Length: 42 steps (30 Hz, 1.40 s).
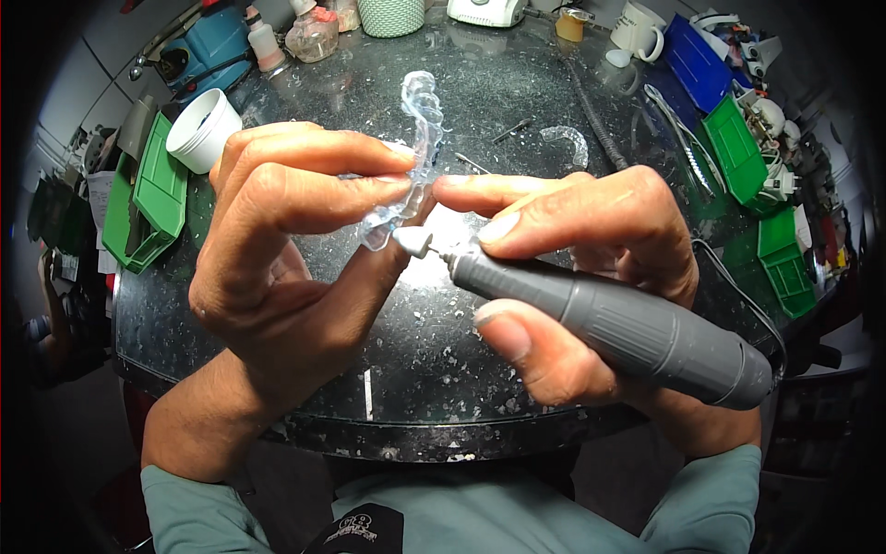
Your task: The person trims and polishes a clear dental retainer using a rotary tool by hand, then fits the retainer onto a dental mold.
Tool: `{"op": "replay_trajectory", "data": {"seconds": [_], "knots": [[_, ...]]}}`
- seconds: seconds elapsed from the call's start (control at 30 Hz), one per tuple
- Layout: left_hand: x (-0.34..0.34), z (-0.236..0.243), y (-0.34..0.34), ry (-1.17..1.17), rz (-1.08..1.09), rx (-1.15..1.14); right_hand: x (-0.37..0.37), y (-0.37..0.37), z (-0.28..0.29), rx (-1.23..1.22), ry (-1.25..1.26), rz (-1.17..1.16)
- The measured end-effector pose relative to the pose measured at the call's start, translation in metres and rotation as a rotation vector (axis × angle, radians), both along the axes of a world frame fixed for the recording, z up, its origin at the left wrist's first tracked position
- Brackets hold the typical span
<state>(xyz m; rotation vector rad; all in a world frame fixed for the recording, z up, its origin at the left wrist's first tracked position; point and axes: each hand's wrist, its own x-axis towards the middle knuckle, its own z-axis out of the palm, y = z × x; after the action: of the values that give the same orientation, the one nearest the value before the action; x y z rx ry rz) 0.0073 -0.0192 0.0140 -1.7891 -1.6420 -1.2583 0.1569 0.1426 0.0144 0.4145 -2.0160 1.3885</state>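
In the head view I see the left hand (245, 240) pinching a clear tray (424, 115) with tooth-shaped hollows between its fingertips, above the black table (443, 369), while the right hand (591, 222) is closed around a grey handpiece (614, 323). The pale, pointed bit (413, 241) of this handpiece is just beside the lower end of the tray (whether the two touch, I cannot tell from here). Beyond the hands, I find a second tray (576, 143), also clear, lying near a thin metal bur (512, 130).
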Motion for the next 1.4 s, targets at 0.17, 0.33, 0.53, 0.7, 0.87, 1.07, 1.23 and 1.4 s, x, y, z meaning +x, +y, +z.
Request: {"op": "replay_trajectory", "data": {"seconds": [0.17, 0.33, 0.53, 0.7, 0.87, 1.07, 1.23, 1.4], "knots": [[0.004, 0.000, 0.000, -0.051, -0.005, -0.016, 0.000, 0.002, 0.000, 0.026, 0.028, 0.003], [0.016, -0.007, 0.006, -0.457, -0.045, 0.034, -0.003, 0.004, 0.000, -0.091, 0.062, -0.139], [0.020, -0.008, 0.013, -0.759, -0.176, -0.013, -0.007, 0.005, 0.004, -0.201, -0.058, -0.245], [0.021, -0.006, 0.012, -0.711, -0.288, -0.084, -0.004, 0.008, 0.007, -0.541, -0.300, -0.010], [0.019, -0.010, 0.016, -0.660, -0.320, 0.036, -0.006, 0.003, 0.006, -0.678, -0.301, 0.005], [0.014, -0.011, 0.007, -0.680, -0.359, -0.058, -0.005, 0.004, 0.004, -0.687, -0.358, 0.094], [0.013, -0.007, 0.006, -0.579, -0.221, -0.050, -0.005, 0.004, 0.007, -0.554, -0.337, -0.054], [0.014, 0.003, 0.000, -0.349, -0.089, -0.145, -0.001, 0.012, 0.013, -0.214, -0.118, -0.201]]}}
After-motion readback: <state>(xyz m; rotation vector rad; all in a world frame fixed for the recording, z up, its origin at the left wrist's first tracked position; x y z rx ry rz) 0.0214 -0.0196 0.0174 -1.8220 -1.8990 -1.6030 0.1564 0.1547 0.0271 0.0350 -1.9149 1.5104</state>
